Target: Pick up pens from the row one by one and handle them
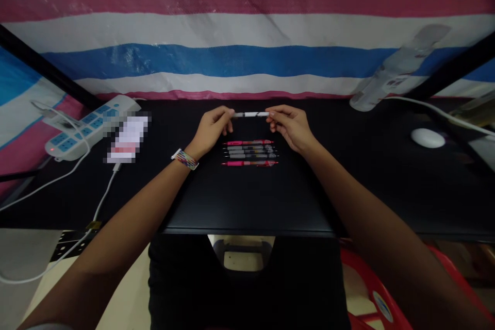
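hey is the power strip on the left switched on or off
It looks on: a small red light glows at the power strip's near end.

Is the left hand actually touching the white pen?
Touching. The head view shows the left hand pinching the near-horizontal white pen at its left end.

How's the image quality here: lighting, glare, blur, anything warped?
Head view: dim overall; soft glare on the striped sheet; wide-angle stretching toward the edges, the bottle leaning outward; phone pixelated, so its screen is unreadable; pens distinguishable, but their fine print isn't legible.
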`<state>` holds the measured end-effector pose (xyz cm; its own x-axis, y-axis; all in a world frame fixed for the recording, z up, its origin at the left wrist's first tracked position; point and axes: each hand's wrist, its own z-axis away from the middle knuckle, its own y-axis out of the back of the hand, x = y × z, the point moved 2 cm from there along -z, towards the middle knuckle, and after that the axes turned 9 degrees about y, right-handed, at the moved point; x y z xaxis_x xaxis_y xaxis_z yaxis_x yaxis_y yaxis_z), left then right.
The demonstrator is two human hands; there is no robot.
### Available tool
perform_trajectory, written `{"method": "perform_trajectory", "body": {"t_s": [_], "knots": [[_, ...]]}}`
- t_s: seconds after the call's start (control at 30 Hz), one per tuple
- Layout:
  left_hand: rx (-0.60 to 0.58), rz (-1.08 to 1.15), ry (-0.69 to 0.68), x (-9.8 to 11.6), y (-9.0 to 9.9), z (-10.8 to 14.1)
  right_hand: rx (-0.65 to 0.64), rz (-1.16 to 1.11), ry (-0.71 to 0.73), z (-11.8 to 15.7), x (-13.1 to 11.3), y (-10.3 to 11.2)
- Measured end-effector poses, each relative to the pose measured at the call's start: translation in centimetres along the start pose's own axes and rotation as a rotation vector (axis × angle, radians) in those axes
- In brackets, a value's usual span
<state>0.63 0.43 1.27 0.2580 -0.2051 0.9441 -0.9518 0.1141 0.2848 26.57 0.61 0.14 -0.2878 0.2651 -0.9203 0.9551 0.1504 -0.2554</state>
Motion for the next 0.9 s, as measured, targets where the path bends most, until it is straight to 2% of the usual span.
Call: {"method": "perform_trajectory", "body": {"t_s": [0.3,0.5,0.7,0.9], "knots": [[0.077,0.049,-0.038,0.2,0.0,0.0,0.031,0.018,-0.028,-0.1,-0.1,0.1],[0.172,-0.049,-0.04,-0.3,0.5,-0.1,0.057,0.004,-0.05,-0.1,-0.3,0.0],[0.257,0.113,0.002,-0.9,0.8,-0.9,0.115,-0.033,-0.066,-0.4,-0.5,0.3],[0.271,0.139,-0.004,-1.1,1.1,-1.0,0.13,-0.026,-0.056,-0.5,-0.5,0.6]]}}
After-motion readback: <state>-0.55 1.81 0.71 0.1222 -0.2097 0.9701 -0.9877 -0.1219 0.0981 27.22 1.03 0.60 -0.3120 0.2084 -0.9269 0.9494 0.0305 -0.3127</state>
